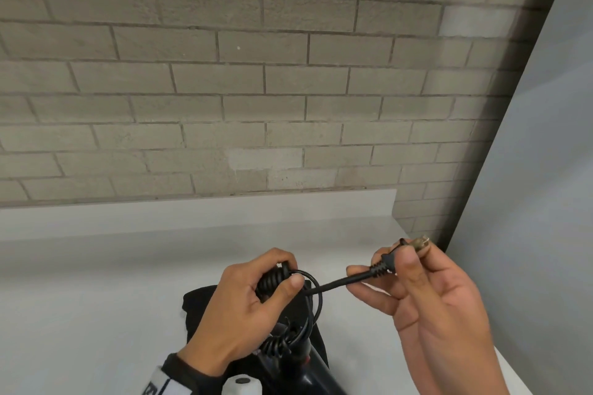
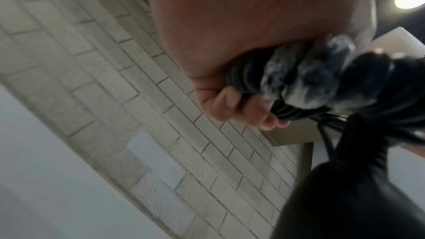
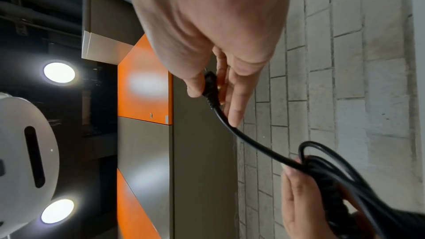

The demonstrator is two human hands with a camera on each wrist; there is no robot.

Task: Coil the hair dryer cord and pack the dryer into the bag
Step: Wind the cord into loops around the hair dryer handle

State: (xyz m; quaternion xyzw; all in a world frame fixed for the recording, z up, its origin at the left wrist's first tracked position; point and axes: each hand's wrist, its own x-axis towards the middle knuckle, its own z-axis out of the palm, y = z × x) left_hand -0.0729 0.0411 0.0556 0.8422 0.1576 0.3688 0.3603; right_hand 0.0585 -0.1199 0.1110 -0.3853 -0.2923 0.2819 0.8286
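My left hand [image 1: 256,292] grips a bundle of coiled black cord [image 1: 272,279] above the counter, fingers curled round it [image 2: 239,104]. From the bundle a short straight length of cord [image 1: 333,283] runs right to the plug [image 1: 385,263], which my right hand [image 1: 426,295] pinches between thumb and fingers [image 3: 207,86]. The metal prongs [image 1: 421,242] stick out past the fingertips. The dark hair dryer body [image 1: 308,372] hangs below the left hand, partly cut off by the frame. A black bag [image 1: 195,301] lies on the counter under the hands, mostly hidden.
The white counter [image 1: 96,282] runs back to a grey brick wall [image 1: 224,90]. A pale side panel [image 1: 539,170] closes the right side. A white device [image 1: 240,385] sits at the bottom edge by my left wrist.
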